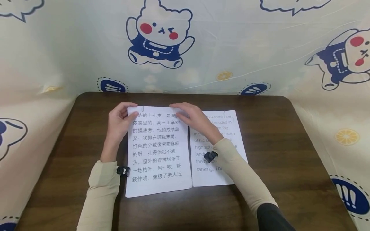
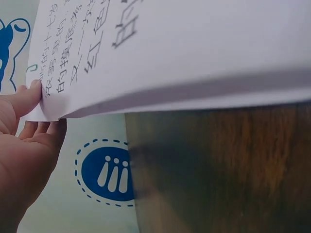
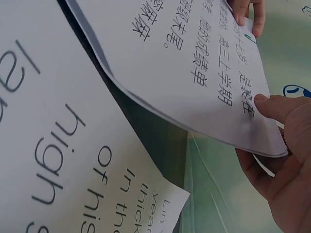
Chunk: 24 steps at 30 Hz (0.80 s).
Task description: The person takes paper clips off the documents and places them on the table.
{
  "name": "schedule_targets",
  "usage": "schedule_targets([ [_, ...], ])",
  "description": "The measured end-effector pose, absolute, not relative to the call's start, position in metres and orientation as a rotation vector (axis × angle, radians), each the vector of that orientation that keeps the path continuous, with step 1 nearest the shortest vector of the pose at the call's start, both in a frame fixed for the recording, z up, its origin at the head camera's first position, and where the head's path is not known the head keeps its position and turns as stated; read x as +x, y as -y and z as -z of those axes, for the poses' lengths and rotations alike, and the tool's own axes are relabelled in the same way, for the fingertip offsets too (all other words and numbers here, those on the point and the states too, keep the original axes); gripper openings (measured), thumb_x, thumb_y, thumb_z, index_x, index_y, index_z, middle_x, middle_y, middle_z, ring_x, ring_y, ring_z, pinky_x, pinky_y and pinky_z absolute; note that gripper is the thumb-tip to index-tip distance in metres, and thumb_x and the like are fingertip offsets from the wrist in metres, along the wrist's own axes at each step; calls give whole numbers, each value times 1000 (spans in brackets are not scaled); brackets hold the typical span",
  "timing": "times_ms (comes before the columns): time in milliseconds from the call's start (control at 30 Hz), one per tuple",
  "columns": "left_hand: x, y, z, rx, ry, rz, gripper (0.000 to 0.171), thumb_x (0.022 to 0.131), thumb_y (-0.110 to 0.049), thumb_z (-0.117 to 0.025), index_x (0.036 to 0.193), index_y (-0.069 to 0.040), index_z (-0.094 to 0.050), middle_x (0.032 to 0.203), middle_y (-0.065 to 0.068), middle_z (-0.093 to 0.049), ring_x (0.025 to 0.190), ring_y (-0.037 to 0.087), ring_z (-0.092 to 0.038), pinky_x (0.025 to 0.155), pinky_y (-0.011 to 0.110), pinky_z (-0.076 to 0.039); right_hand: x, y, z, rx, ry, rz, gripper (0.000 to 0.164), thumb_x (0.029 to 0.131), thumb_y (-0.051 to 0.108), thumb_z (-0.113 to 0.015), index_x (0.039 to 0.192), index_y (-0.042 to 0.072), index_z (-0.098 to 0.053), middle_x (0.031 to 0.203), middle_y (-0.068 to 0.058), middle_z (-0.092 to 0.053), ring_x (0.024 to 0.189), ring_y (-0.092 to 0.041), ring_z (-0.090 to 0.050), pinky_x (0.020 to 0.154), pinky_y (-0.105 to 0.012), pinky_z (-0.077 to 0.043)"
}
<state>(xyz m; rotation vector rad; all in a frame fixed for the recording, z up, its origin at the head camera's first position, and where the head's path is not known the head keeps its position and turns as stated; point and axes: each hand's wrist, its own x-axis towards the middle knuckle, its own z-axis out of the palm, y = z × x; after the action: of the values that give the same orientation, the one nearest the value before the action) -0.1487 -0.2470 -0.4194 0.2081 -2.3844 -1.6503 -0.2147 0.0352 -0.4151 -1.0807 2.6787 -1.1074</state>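
The step in hand looks like lifting or squaring the Chinese stack (image 1: 157,152), its top end raised from the table (image 1: 162,211), left of the English sheet (image 1: 205,178). The left hand (image 1: 118,123) pinches the top left corner near a clip (image 1: 142,108); the right hand (image 1: 196,118) pinches the top right. The next move seemingly calls for even grips.

Left hand (image 1: 118,121) pinching, right hand (image 1: 196,119) pinching, thumbs (image 3: 276,108) uppermost, forearms (image 1: 101,189) extended
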Motion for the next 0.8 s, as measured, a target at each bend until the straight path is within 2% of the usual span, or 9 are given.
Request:
schedule_targets([
  [133,-149,245,419,219,2393,1647,32,94,-19,-70,125,-15,-66,126,10,-70,88,8,-69,75,13,-56,-214,-31,413,-1050,-2685,1093,38,101,24,-61,138,21,-57,139,4,-63,133,-14,-57,114,-35,-44],
  [267,-149,245,419,215,2389,1651,31,94,-18,-70,124,-16,-67,125,9,-70,88,8,-69,76,13,-56,-213,-29,412,-1031,-2723,1055,33,101,23,-61,134,21,-57,131,3,-67,125,-15,-63,107,-35,-50],
  [400,-149,245,419,202,2381,1658,31,93,-18,-70,124,-15,-67,125,10,-70,89,7,-69,76,13,-56,-213,-29,413,-1051,-2778,1001,30,101,22,-60,131,21,-55,124,2,-71,106,-13,-68,91,-31,-54],
  [567,-149,244,418,212,2386,1660,31,93,-18,-71,124,-15,-67,125,10,-70,88,7,-69,76,13,-56,-212,-29,414,-1111,-2818,940,27,103,22,-57,129,21,-52,111,1,-73,78,-12,-60,68,-26,-47],
  [667,-148,244,419,227,2397,1660,31,93,-19,-70,124,-16,-67,126,9,-70,89,7,-69,76,13,-56,-211,-28,415,-1102,-2824,915,28,104,22,-54,132,20,-53,115,-1,-73,86,-13,-65,75,-27,-51],
  [800,-148,245,421,219,2397,1666,31,94,-16,-70,125,-14,-66,126,11,-69,88,6,-68,75,12,-56,-211,-27,418,-1079,-2833,890,34,106,24,-51,139,17,-54,130,-3,-69,114,-17,-67,98,-33,-54],
])
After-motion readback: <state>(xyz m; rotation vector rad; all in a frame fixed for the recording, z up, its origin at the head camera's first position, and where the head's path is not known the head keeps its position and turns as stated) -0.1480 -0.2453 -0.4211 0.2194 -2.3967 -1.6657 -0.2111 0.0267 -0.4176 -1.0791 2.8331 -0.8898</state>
